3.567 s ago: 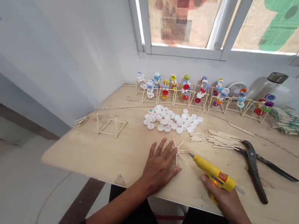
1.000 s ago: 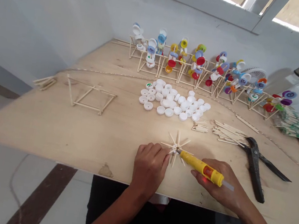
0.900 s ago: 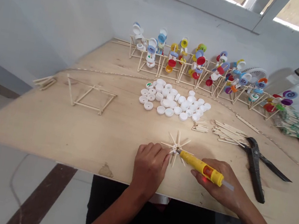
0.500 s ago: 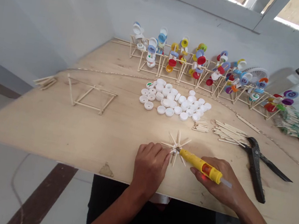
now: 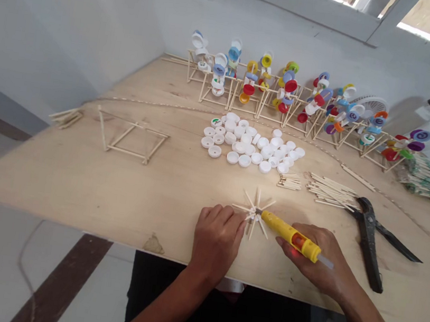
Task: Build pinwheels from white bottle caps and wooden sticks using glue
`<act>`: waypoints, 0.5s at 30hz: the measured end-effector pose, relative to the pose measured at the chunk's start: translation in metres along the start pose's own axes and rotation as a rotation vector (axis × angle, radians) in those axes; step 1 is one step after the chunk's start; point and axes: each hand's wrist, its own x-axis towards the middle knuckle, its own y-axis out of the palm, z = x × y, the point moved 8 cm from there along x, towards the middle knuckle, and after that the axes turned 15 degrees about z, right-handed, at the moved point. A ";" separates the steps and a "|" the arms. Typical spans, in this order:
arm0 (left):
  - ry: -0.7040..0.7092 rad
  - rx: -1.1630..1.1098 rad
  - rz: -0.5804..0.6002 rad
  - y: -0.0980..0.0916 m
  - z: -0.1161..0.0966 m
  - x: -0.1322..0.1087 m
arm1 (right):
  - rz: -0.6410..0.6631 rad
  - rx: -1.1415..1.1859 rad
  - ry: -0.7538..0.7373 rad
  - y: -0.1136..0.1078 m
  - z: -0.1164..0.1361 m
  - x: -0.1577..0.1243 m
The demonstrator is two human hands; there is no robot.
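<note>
Glue gun (image 5: 288, 233) edged rightward, nearer the black pliers (image 5: 367, 238).

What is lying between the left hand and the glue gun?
In the head view, a star of wooden sticks lies between the left hand and the yellow glue gun, whose nozzle reaches the star's centre. The right hand holds the gun.

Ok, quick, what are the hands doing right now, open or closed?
Left hand: closed, holding the star of wooden sticks.
Right hand: closed, holding a yellow hot glue gun.
</note>
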 end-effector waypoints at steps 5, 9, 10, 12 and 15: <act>-0.002 0.019 0.000 0.000 0.000 0.000 | 0.009 -0.011 0.008 -0.001 -0.002 -0.002; -0.003 0.014 -0.001 0.000 0.000 0.000 | -0.012 -0.024 0.004 -0.004 -0.003 -0.004; -0.004 0.012 -0.002 0.000 0.000 0.000 | -0.014 -0.025 0.003 -0.004 -0.003 -0.005; -0.006 0.010 -0.001 0.000 0.000 0.000 | -0.010 -0.030 -0.001 -0.003 -0.003 -0.006; -0.006 0.011 0.000 0.000 0.000 0.000 | -0.003 -0.045 0.000 -0.002 -0.004 -0.007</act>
